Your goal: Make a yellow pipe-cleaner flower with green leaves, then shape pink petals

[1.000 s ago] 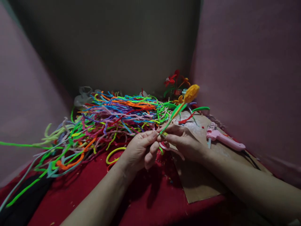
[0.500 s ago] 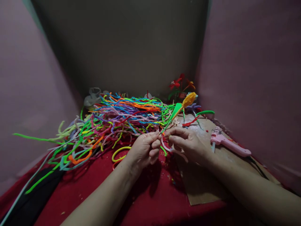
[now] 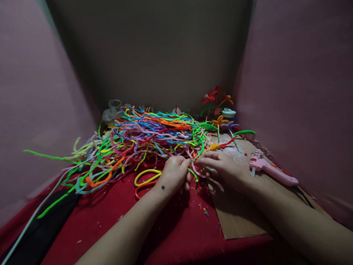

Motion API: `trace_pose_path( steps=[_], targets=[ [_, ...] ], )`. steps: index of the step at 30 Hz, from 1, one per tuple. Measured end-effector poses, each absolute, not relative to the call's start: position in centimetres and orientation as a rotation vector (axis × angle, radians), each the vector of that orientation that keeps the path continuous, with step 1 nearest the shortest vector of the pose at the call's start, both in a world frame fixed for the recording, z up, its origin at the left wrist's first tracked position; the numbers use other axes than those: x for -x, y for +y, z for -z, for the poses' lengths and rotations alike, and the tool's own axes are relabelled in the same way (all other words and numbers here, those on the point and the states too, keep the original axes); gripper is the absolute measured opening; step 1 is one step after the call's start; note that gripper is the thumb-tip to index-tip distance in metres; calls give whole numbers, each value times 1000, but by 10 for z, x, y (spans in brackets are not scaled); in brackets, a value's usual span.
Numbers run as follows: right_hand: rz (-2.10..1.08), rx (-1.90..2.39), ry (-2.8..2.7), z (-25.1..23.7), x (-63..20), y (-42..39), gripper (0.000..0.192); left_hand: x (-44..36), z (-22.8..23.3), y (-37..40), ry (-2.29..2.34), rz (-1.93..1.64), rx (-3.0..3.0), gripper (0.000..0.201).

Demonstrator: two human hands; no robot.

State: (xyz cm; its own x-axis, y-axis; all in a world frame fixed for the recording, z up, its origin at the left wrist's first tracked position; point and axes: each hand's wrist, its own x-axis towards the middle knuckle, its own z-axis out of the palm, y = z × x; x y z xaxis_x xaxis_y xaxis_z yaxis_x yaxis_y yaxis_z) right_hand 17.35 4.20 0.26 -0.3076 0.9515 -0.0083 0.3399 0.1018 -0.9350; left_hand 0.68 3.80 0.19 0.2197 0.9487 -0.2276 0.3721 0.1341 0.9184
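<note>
A pipe cleaner flower with a yellow bud (image 3: pixel 214 147) and a green leaf (image 3: pixel 202 144) lies low between my hands, its bud pointing right. My left hand (image 3: pixel 175 172) is closed, thumb and forefinger pinching the lower end of the flower's green stem. My right hand (image 3: pixel 226 169) reaches in from the right with bent fingers closed at the stem, just below the bud; its fingertips are partly hidden. A pale pink pipe cleaner (image 3: pixel 196 170) hangs between the two hands.
A heap of colourful pipe cleaners (image 3: pixel 154 129) spreads behind my left hand. At right, a pink glue gun (image 3: pixel 275 172) lies on a cardboard sheet (image 3: pixel 239 221). Finished flowers (image 3: pixel 219 121) and a pale blue round object (image 3: pixel 228 113) stand behind. Yellow loops (image 3: pixel 143 177) lie on red cloth (image 3: pixel 110 228).
The yellow bud has swung down and left, from upright to nearly flat beside the red pipe cleaner. My left hand has turned over, back upward; the right hand has shifted slightly.
</note>
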Motion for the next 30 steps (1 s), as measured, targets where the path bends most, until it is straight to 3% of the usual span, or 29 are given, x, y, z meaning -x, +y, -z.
trace_pose_path(
  steps=[7, 9, 13, 15, 26, 30],
  targets=[
    [-1197, 1350, -1777, -13, -169, 37, 27, 23, -20, 46, 1641, -645, -1770, 30],
    [-1162, 1361, -1785, -14, -169, 36, 27, 44, -25, 45, 1855, -626, -2102, 26],
    [-907, 1473, -1921, -20, -170, 33, 28, 76, -19, 35, 1931, 20, -2407, 18],
    [-869, 1468, -1951, -20, -171, 34, 27, 81, -10, 30, 1878, 129, -2477, 21],
    [-1244, 1191, -1709, 7, -175, 46, 16, 97, -4, 1, 1812, -5, -2278, 22],
    [-1267, 1195, -1692, 2, -174, 44, 12, 97, -10, -24, 1573, -439, -1846, 28]
  ],
)
